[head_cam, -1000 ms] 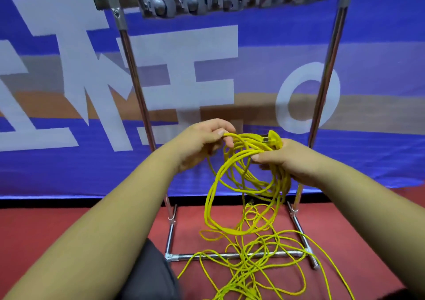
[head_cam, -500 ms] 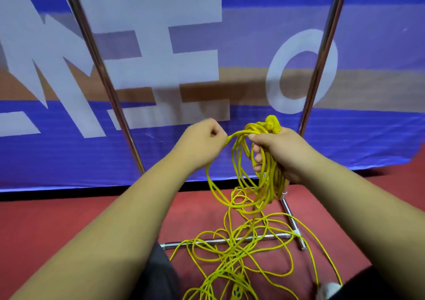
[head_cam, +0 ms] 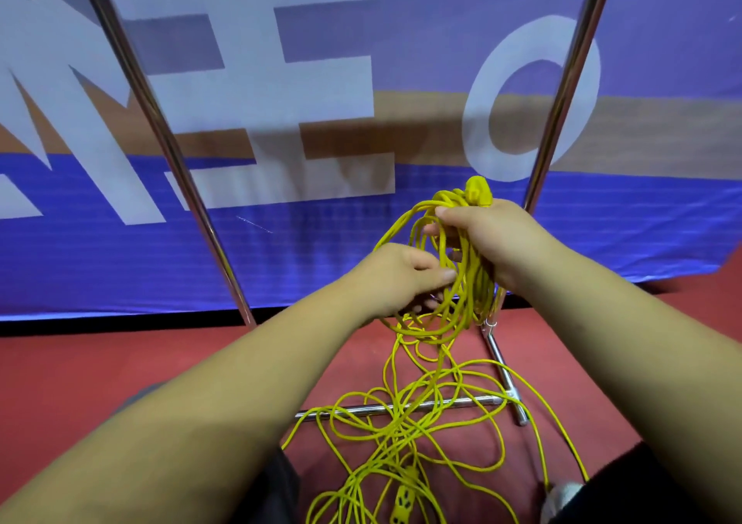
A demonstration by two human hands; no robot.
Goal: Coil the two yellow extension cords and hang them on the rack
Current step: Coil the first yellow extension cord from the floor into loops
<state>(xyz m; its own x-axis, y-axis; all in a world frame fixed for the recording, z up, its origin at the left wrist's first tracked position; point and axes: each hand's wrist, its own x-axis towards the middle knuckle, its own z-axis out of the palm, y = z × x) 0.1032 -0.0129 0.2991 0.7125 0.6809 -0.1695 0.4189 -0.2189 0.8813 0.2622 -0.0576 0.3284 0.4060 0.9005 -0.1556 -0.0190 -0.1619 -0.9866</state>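
My right hand (head_cam: 492,238) grips the top of a bundle of yellow cord loops (head_cam: 461,282), with a yellow plug (head_cam: 478,192) poking out above the fist. My left hand (head_cam: 401,276) is lower and to the left, its fingers pinching strands of the hanging loops. More yellow cord (head_cam: 401,431) lies tangled on the red floor below, with a multi-outlet socket end (head_cam: 403,505) near the bottom edge. The metal rack shows only its two uprights (head_cam: 168,142) and base bar (head_cam: 401,407); its top with the hooks is out of view.
A blue, white and tan banner (head_cam: 281,102) stands right behind the rack. The red floor (head_cam: 60,363) spreads to both sides. My dark trouser legs (head_cam: 281,491) and a light shoe (head_cam: 560,495) sit beside the loose cord.
The view has tilted down, so the rack's hook bar left the frame. My left hand dropped from the top of the loops to lower strands. My right hand keeps hold of the bundle.
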